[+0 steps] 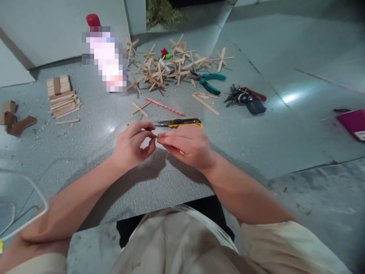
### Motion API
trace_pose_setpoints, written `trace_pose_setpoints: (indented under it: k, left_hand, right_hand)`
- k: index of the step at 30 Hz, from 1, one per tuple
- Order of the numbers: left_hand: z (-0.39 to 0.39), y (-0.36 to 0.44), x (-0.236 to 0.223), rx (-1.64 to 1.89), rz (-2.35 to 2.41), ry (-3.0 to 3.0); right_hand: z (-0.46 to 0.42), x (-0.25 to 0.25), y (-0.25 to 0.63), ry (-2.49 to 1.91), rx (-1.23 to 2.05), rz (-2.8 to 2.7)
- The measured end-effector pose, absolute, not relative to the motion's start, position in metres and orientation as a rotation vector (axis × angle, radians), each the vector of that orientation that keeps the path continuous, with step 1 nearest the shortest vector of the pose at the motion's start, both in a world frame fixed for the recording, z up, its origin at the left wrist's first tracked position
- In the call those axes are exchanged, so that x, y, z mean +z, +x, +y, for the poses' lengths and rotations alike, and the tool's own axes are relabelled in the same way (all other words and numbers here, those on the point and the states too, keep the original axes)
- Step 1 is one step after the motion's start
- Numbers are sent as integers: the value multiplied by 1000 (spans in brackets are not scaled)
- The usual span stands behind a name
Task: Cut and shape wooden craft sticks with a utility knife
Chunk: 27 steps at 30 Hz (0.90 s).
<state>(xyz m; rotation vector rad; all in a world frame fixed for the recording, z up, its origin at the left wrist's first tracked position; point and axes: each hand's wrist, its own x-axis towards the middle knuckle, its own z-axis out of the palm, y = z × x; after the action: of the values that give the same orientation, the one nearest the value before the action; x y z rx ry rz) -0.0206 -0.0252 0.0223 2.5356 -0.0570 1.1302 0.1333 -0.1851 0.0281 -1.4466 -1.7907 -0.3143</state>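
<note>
Head view: we look down on our two bare hands meeting over the grey tabletop [134,203], near its close edge. Our left hand [131,144] pinches a thin wooden stick [157,136] between thumb and forefinger, the two curled into a ring, while our right hand [189,146] grips the same piece from the other side with its fingers drawn together. The stick is between the two sets of fingertips (most of its length is hidden, so we cannot tell how far it runs under the right hand). Just beyond our knuckles lies a yellow and black utility knife [182,121], partly overlapped by the right hand in our sight. Past it, a red patterned pencil [164,106] lies slantwise, with two crossed sticks [141,109] near its left end and a few loose sticks [205,103] to its right. Farther off we see a heap of crossed sticks [155,76], teal-handled pliers [211,82] at the heap's right side and a bunch of keys [245,99] beyond those. To our left are a stack of flat sticks [61,95], some brown strips [18,123] and a blurred-out container [107,61] with a red cap.
</note>
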Motion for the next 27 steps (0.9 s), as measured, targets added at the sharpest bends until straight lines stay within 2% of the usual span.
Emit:
trace_pose_setpoints:
  k: [17, 21, 23, 25, 27]
  left_hand:
    - [-25, -23, 23, 1079, -55, 2518]
    - [-32, -28, 41, 1113, -218, 2406]
    - [-31, -29, 57, 1087, -134, 2217]
    - [-22, -31, 77, 1218, -9, 1917]
    - [-6, -36, 98, 1258, -143, 1860]
  right_hand:
    - [-181, 28, 138, -1484, -188, -1735]
    - [-179, 25, 141, -1594, -14, -1807]
    - [-177, 23, 140, -1675, 94, -1876]
    - [-175, 22, 139, -1765, 171, -1938]
    - [-174, 21, 137, -1841, 212, -1985]
